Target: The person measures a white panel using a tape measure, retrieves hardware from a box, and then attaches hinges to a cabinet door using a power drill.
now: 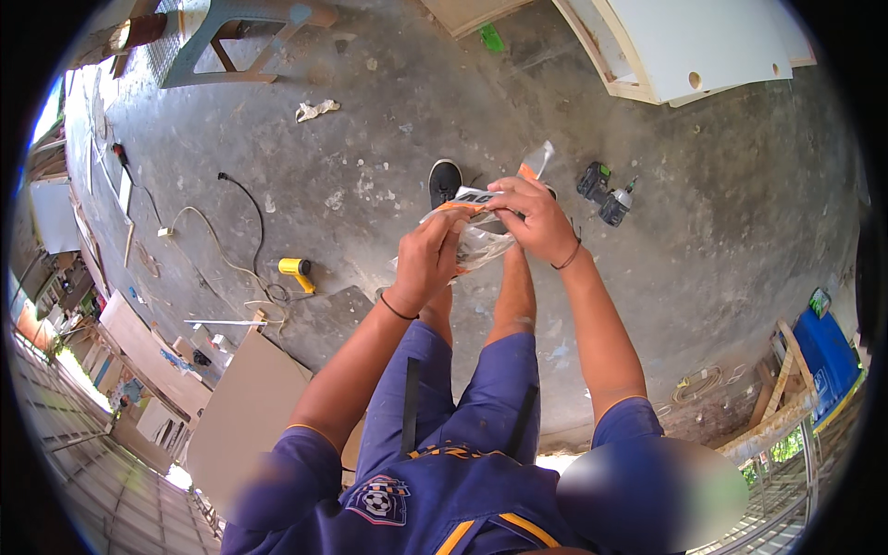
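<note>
Both my hands grip a crinkled plastic bag [485,244], clear with orange, white and dark printing, held up in front of my legs. My left hand [428,259] pinches its left side, fingers closed on the film. On the upper right part, my right hand [539,220] has its fingers closed too, and a loose orange and clear end sticks up beyond it. What the bag contains, if anything, cannot be made out. Below the bag, one dark shoe [445,181] shows on the floor.
A cordless drill [614,205] lies on the concrete floor to the right. On the left are a yellow heat gun [297,274] and looping cables [222,250]. A white cabinet [712,46] stands far right, a plastic stool [236,42] far left, a blue container [826,356] near right.
</note>
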Action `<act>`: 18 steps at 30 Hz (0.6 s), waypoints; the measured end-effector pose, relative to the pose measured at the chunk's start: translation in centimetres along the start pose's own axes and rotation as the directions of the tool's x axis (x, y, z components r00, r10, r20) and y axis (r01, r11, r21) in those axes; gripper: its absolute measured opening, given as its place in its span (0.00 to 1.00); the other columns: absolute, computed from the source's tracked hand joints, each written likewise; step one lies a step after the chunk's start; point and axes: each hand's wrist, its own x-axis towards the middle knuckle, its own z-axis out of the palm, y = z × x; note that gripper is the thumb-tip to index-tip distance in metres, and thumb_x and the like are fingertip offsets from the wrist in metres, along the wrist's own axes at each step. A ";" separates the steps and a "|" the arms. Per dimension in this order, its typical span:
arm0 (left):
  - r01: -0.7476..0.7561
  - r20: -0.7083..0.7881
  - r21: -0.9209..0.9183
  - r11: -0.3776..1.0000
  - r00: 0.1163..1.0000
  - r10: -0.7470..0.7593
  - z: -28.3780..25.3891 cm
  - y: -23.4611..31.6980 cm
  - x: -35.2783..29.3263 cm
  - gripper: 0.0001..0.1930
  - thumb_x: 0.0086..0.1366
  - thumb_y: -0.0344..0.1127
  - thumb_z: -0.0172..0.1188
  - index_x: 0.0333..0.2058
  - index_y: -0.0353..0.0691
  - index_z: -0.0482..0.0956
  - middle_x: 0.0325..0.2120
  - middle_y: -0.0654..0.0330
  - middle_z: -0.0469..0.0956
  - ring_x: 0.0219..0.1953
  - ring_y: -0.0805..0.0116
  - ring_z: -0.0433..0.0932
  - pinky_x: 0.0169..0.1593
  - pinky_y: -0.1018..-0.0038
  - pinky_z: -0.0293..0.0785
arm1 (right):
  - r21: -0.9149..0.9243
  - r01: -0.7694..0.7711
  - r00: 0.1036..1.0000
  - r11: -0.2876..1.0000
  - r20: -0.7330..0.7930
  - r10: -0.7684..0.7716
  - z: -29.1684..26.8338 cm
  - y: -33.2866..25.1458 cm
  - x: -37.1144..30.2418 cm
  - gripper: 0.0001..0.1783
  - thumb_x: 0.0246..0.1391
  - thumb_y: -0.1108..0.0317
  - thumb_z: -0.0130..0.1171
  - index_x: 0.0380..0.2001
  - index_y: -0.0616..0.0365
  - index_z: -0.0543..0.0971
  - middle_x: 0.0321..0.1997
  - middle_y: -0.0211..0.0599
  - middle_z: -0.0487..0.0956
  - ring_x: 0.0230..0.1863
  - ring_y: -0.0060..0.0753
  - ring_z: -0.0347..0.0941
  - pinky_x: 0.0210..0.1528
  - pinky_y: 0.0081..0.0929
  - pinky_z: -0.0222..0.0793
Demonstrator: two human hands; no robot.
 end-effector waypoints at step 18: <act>0.232 0.088 -0.269 0.935 0.972 -0.216 -1.0 -4.0 1.1 0.13 0.66 0.32 0.44 0.43 0.33 0.74 0.36 0.55 0.78 0.37 0.72 0.75 0.44 0.78 0.68 | 0.567 -0.373 0.919 0.734 0.118 0.376 3.4 2.5 -1.5 0.05 0.56 0.72 0.51 0.35 0.61 0.73 0.31 0.28 0.76 0.34 0.17 0.69 0.38 0.18 0.66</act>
